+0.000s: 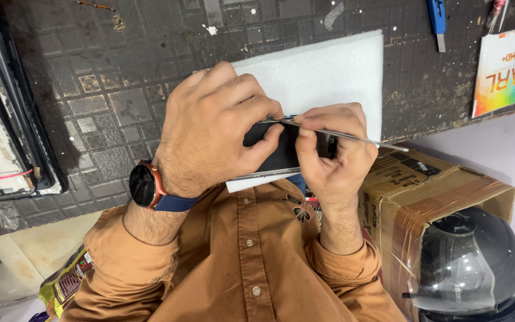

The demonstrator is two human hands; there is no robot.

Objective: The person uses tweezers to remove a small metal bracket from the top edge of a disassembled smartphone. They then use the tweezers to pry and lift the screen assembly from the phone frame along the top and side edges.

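Observation:
My left hand [210,131], with a dark watch on a blue strap at the wrist, is closed over a black phone [281,156] and holds it just above a white foam sheet [329,71]. My right hand [332,158] grips the phone's right end and pinches a thin metal pry tool [365,139]. The tool lies along the phone's upper edge, its tip under my left fingers and its tail sticking out to the right. Most of the phone is hidden by both hands.
The foam lies on a dark gridded work mat [108,89]. An opened device frame [1,137] sits at the left edge. A blue utility knife [437,18] and a colourful packet [499,71] are at top right. A cardboard box [424,191] and a dark helmet [472,262] stand lower right.

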